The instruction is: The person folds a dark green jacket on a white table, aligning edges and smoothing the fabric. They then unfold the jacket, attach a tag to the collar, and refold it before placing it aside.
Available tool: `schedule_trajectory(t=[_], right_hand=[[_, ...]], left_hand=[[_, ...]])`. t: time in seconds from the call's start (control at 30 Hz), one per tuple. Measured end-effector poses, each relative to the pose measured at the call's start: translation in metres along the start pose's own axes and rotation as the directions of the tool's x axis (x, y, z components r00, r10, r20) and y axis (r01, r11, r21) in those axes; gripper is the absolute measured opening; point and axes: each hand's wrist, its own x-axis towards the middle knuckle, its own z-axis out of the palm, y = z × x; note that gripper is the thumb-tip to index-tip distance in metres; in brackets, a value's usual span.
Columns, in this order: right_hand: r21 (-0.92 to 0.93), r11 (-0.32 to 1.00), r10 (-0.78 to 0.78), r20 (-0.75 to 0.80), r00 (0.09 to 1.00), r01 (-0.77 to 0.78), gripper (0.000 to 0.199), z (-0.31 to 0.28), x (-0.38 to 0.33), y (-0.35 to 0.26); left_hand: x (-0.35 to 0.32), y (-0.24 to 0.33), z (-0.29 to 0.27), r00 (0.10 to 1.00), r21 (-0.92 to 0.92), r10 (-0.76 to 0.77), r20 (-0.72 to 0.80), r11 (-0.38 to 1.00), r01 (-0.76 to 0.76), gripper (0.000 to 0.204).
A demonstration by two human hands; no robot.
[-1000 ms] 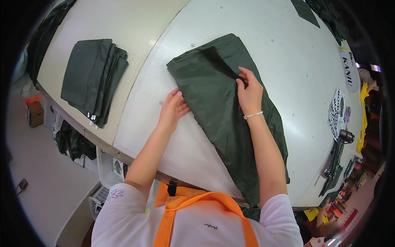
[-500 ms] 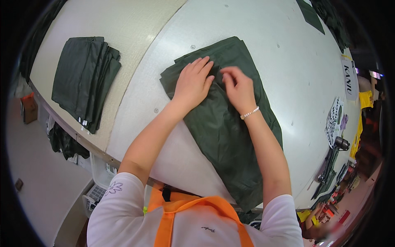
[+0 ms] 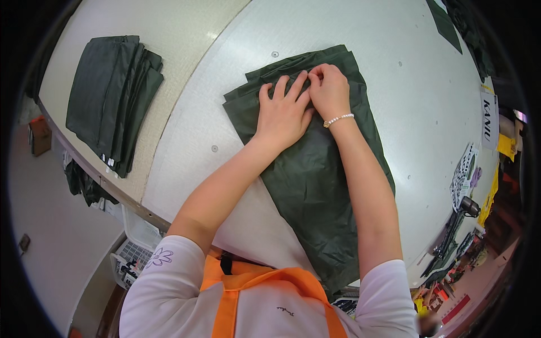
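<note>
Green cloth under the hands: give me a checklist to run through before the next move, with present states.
1. Left hand on the cloth, fingers spread: ok.
2. Right hand gripping the cloth: cannot tell; its fingers are curled at the upper part, and what lies between the fingertips is hidden.
3. Cloth smooth: not ok, creases show across it.
4. Layers lined up at the upper left: not ok, their edges are stepped.
5. Folded stack apart from the cloth: ok, it lies off to the left.

Soft glare brightens the tabletop (image 3: 414,112) inside a black fisheye rim.
</note>
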Motion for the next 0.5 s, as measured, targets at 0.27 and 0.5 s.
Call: schedule_trajectory(t=[0.27,0.5], right_hand=[[0.537,0.773,0.281,0.187,0.941,-0.337,0.014,-0.014,0.009,0.021],[0.154,0.986,-0.063,0.030,0.998,0.057,0.009,-0.010,-0.001,0.010]], left_hand=[[0.001,0.001,0.001,1.000,-0.005,0.001,-0.005,1.000,-0.001,0.041],[0.000,0.000,0.001,1.000,-0.010,-0.002,-0.021,1.000,0.002,0.042]])
